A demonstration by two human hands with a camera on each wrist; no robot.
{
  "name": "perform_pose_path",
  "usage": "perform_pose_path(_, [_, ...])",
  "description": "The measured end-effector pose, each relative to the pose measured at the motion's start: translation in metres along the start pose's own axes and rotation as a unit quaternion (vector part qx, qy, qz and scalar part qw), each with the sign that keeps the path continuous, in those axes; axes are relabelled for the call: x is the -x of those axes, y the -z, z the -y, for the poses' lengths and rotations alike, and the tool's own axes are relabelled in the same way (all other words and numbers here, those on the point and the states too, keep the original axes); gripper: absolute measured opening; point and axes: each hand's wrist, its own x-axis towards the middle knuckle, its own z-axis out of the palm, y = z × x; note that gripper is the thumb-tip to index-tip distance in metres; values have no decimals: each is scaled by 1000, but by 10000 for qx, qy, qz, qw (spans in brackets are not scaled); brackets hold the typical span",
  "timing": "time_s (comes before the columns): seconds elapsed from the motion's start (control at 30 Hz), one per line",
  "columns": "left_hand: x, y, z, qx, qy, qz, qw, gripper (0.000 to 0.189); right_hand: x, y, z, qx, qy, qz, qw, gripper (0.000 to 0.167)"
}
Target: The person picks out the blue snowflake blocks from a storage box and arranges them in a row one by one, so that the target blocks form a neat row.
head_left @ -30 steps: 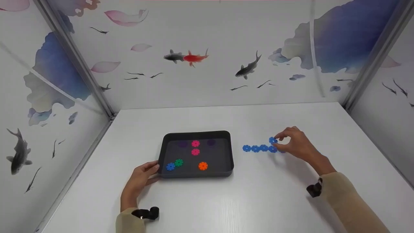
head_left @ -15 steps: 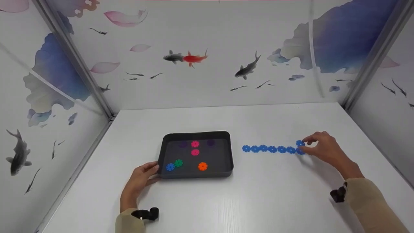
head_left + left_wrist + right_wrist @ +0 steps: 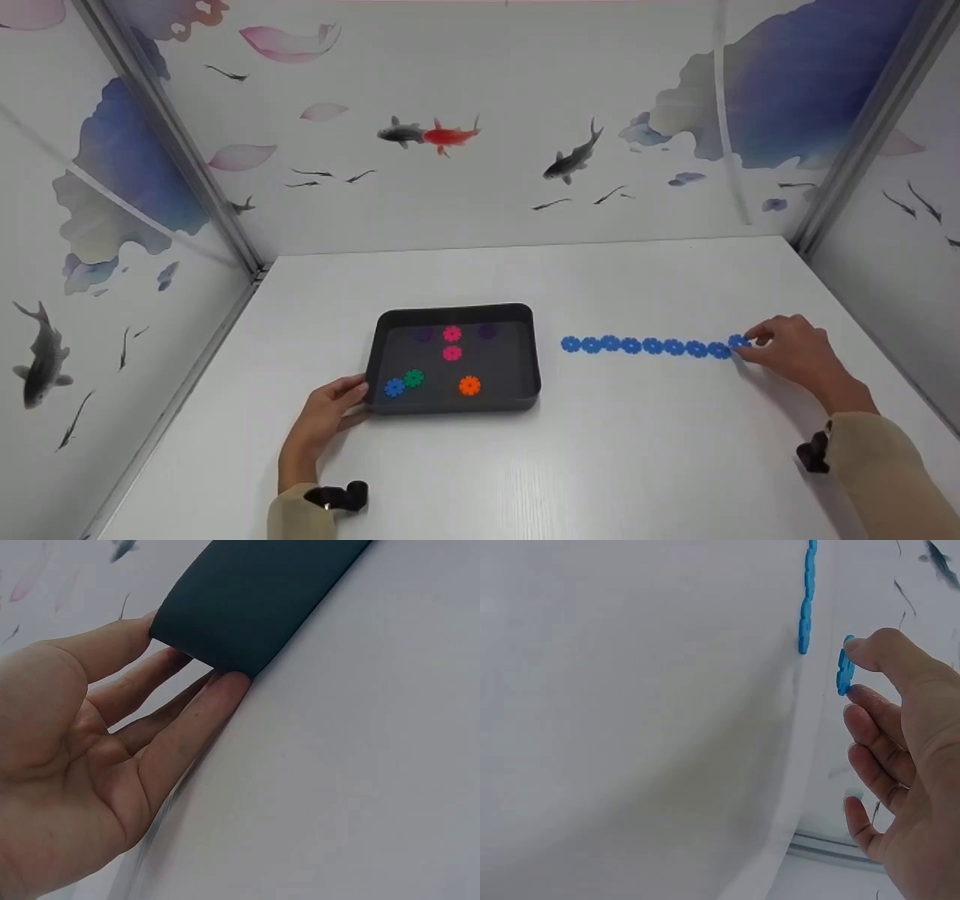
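Note:
My right hand (image 3: 799,352) pinches a blue snowflake disc (image 3: 845,666) between thumb and fingertip, at the right end of a row of blue snowflake discs (image 3: 653,346). In the right wrist view this held disc is raised slightly off the table, apart from the row's last disc (image 3: 805,626). My left hand (image 3: 322,412) holds the dark grey tray (image 3: 454,405) by its left side near the front corner. The left wrist view shows the thumb at the rim and fingers (image 3: 187,724) against the wall's lower edge.
Inside the tray lie two pink discs (image 3: 451,352), two purple discs (image 3: 487,331), an orange disc (image 3: 469,385), a green disc (image 3: 413,378) and a blue disc (image 3: 394,387). White panels with painted fish enclose the white table (image 3: 585,465) at back and sides.
My right hand has moved right along the row with the blue snowflake disc, lowering toward its right end. More of the row now shows. The left hand and tray have stayed in place.

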Motion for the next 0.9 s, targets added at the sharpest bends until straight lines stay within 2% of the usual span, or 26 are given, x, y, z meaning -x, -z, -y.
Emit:
perform_pose_path(0.23, [-1, 0, 1, 12, 54, -73, 10000, 52, 3, -5, -11, 187, -13, 156, 9997, 41])
perform_pose_path(0.53, [-1, 1, -1, 2, 63, -49, 10000, 52, 3, -3, -1, 80, -130, 198, 9997, 41])
perform_pose_path(0.7, [2, 1, -2, 5, 27, -11, 10000, 52, 1, -4, 15, 307, 215, -132, 9992, 37])
perform_pose_path(0.9, [2, 0, -1, -7, -5, 18, 10000, 53, 2, -10, 39, 655, 654, -585, 9940, 35])
